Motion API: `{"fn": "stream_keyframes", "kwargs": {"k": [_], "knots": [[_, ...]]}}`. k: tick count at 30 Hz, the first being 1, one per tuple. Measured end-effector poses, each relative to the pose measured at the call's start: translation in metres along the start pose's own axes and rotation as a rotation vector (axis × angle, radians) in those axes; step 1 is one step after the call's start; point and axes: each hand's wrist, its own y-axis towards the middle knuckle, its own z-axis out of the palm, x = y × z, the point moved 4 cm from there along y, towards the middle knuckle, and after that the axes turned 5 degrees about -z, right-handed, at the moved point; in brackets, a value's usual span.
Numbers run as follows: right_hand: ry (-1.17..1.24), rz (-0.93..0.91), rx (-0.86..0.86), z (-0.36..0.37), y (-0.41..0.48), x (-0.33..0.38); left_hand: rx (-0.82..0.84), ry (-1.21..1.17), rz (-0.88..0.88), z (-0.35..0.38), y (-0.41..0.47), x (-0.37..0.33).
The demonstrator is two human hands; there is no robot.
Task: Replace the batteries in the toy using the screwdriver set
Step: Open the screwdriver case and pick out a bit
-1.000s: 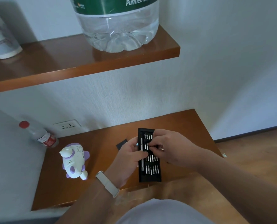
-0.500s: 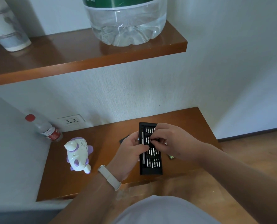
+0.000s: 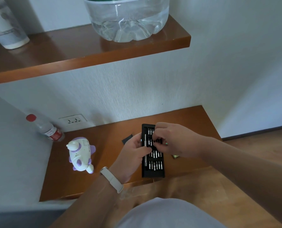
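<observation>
The right hand (image 3: pixel 175 140) reaches in from the right, its fingers curled down and their tips drawn together over the second row of bits (image 3: pixel 155 153) in the screwdriver set (image 3: pixel 153 171). Whether a bit is actually pinched between the fingertips cannot be told, as the hand hides that spot. The left hand (image 3: pixel 133 153), with a white wristband (image 3: pixel 111 179) on its wrist, grips the left edge of the set, thumb lying across its top.

The set is a long black tray of silver bits, open, lying on a lower wooden shelf (image 3: pixel 62 178) near the front edge. A small dark flat piece (image 3: pixel 127 139) lies just behind the left hand, and a small greenish item (image 3: pixel 175 156) shows below the right wrist.

The toy (image 3: pixel 80 155), a white and purple animal figure, lies on the same shelf, well apart to the left of the set. Behind it a small clear bottle (image 3: pixel 44 129) with a red cap leans in the corner, beside a wall socket (image 3: pixel 72 120).

Above, an upper shelf (image 3: pixel 87 53) carries a large clear water bottle (image 3: pixel 127 18) and a pale vase (image 3: pixel 6 27).
</observation>
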Motion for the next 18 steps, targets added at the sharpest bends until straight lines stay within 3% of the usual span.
{"fn": "stream_keyframes", "kwargs": {"k": [13,18], "knots": [[-0.094,-0.144,-0.107,0.0077,0.0039,0.0085,-0.01,-0.015,-0.005,-0.0051,0.0013,0.0007],[0.012,-0.073,-0.113,0.0094,0.001,0.0036,-0.018,-0.052,-0.013,-0.0054,0.0023,0.002]]}}
